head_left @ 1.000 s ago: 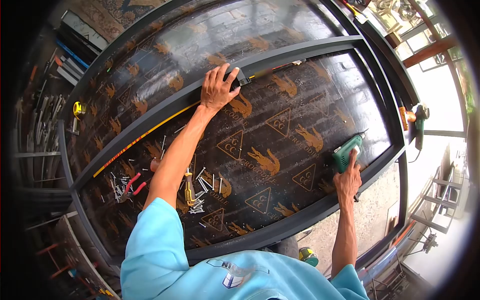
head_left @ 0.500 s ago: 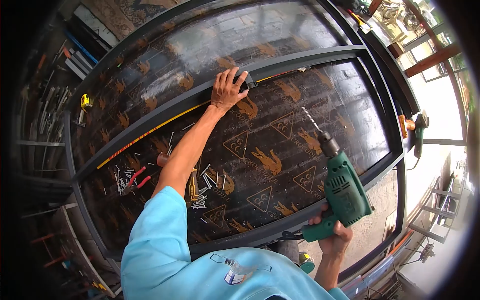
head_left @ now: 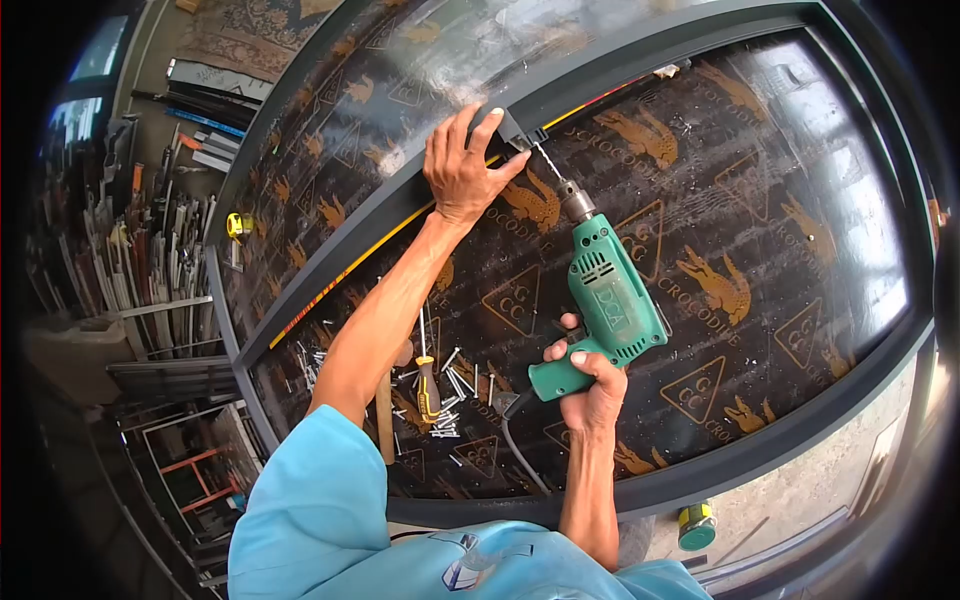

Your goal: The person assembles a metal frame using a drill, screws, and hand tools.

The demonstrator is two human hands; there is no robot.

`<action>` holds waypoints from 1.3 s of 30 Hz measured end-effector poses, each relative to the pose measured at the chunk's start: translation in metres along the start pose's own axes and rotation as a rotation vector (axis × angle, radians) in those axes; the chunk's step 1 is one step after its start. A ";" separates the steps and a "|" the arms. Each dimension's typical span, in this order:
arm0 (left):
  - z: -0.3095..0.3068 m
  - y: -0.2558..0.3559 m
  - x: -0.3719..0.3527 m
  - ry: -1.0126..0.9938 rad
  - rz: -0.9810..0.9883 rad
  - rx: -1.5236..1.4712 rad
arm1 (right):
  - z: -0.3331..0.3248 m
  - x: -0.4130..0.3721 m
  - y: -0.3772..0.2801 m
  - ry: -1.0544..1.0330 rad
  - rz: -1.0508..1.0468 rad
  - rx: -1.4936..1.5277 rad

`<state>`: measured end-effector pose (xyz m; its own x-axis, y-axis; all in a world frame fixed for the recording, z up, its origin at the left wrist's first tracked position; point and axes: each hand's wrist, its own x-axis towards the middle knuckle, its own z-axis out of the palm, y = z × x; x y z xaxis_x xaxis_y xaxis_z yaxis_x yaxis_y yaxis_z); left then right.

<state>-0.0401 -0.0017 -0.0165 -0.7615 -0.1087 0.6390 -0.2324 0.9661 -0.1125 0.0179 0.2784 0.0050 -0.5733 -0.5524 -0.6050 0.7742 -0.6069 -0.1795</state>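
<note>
My right hand [head_left: 592, 385] is wrapped round the handle of a green power drill [head_left: 610, 300], which points up and to the left. The drill bit [head_left: 547, 160] has its tip at a small dark bracket [head_left: 527, 137] on the grey metal bar [head_left: 620, 65]. My left hand [head_left: 465, 165] grips the bar beside that bracket, thumb below and fingers over the top. Along the bar's lower side runs a yellow measuring strip [head_left: 375, 245]. Below my left forearm lie a yellow and black screwdriver [head_left: 428, 390] and several loose screws [head_left: 448, 415] on the dark printed board [head_left: 640, 440].
A yellow tape measure [head_left: 236, 226] lies at the left of the board. Metal offcuts [head_left: 150, 240] stand in a stack further left. A grey frame edge [head_left: 700, 490] crosses below the drill, with a green-lidded jar [head_left: 697, 525] beyond it.
My right hand has brought the drill up and left, so its bit now meets the bracket. The view has shifted. My left hand stays on the bar.
</note>
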 end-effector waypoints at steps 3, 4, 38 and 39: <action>0.001 -0.001 0.000 -0.011 -0.016 -0.009 | 0.001 0.005 0.004 -0.022 0.010 -0.016; 0.002 -0.001 -0.001 0.007 -0.014 -0.023 | 0.001 0.005 0.005 -0.032 0.041 0.008; 0.002 -0.001 0.003 0.011 -0.042 -0.073 | 0.009 0.009 0.002 -0.020 0.043 0.012; 0.002 -0.001 0.003 0.012 -0.043 -0.069 | 0.008 0.009 0.003 -0.018 0.045 0.012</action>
<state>-0.0437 -0.0032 -0.0159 -0.7445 -0.1483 0.6509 -0.2223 0.9744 -0.0323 0.0128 0.2668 0.0055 -0.5432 -0.5896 -0.5978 0.7960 -0.5882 -0.1432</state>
